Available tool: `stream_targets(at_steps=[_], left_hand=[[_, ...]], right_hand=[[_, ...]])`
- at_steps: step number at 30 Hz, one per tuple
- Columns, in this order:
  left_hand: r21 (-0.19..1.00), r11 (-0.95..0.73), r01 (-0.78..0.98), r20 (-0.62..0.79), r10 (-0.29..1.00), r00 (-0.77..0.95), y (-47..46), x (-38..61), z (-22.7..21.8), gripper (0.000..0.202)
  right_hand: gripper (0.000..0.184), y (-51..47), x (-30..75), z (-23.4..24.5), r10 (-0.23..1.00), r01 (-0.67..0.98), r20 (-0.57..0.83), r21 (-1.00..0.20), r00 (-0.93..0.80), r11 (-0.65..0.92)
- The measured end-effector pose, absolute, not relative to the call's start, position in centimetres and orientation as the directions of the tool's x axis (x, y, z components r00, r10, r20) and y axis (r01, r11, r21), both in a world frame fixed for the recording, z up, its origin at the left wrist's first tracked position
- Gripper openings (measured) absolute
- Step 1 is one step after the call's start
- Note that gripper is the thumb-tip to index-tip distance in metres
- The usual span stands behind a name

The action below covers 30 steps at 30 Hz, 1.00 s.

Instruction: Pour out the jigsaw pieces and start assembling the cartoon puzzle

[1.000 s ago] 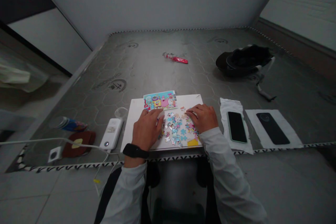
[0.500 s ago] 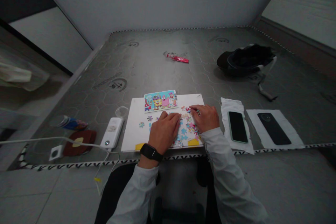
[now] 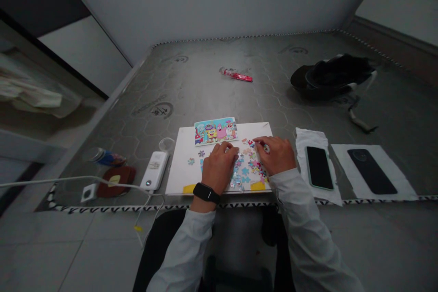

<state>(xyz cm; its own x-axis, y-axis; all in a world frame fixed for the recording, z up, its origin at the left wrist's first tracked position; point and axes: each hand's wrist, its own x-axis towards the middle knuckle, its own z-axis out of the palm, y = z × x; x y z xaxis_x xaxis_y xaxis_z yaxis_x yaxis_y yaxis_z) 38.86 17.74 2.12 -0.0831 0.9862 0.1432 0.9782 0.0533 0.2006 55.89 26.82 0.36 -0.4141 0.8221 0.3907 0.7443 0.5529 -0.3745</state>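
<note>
Pastel blue, pink and white jigsaw pieces (image 3: pixel 245 171) lie in a loose heap on the right half of a flat white rectangular board (image 3: pixel 178 171), between the person's two hands. The left hand (image 3: pixel 221 164), with a black band (image 3: pixel 206 193) at its wrist, is on the heap's left side, palm down, fingers bent and tips at the nearest pieces; whether it grips one cannot be told. The right hand (image 3: pixel 275 154) is at the heap's upper right, thumb and forefinger drawn close together over small red and blue pieces; whether one is pinched there is unclear too. Two separate pieces (image 3: pixel 191 161) lie to the left of the left hand. Beyond the heap, a colourful cartoon picture card (image 3: pixel 216 131) lies along the board's far edge. The board rests on a grey hexagon-patterned surface (image 3: pixel 205 96) with black-and-white edging. To its left are a white rectangular device (image 3: pixel 154 171) with a cable, a brown rounded object (image 3: pixel 116 182) and a blue printed cylinder (image 3: pixel 111 158). To its right, a pale-edged phone (image 3: pixel 320 167) and a dark phone (image 3: pixel 372 171) lie on white sheets. Farther off are a red slender packet (image 3: pixel 237 75) and, to the right, black peaked headgear (image 3: pixel 331 77).
</note>
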Motion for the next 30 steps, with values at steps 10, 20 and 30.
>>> stream_targets(at_steps=[10, 20, 30], left_hand=[[0.272, 0.176, 0.946, 0.091, 0.974, -0.207, 18.04, 39.43, 1.83, 0.019], [0.237, 0.118, 0.964, 0.078, 0.987, -0.14, 18.33, 39.87, 2.04, 0.022], [0.376, 0.154, 0.914, 0.13, 0.968, -0.217, 18.71, 39.51, 2.04, 0.009]], right_hand=[[0.019, 26.96, 56.3, 0.25, 0.824, 0.735, 0.385, -0.391, -0.416, 0.554], [0.019, 26.84, 56.4, 0.9, 0.83, 0.738, 0.355, -0.39, -0.431, 0.55], [0.02, 26.98, 56.7, 0.62, 0.822, 0.729, 0.369, -0.392, -0.435, 0.562]])
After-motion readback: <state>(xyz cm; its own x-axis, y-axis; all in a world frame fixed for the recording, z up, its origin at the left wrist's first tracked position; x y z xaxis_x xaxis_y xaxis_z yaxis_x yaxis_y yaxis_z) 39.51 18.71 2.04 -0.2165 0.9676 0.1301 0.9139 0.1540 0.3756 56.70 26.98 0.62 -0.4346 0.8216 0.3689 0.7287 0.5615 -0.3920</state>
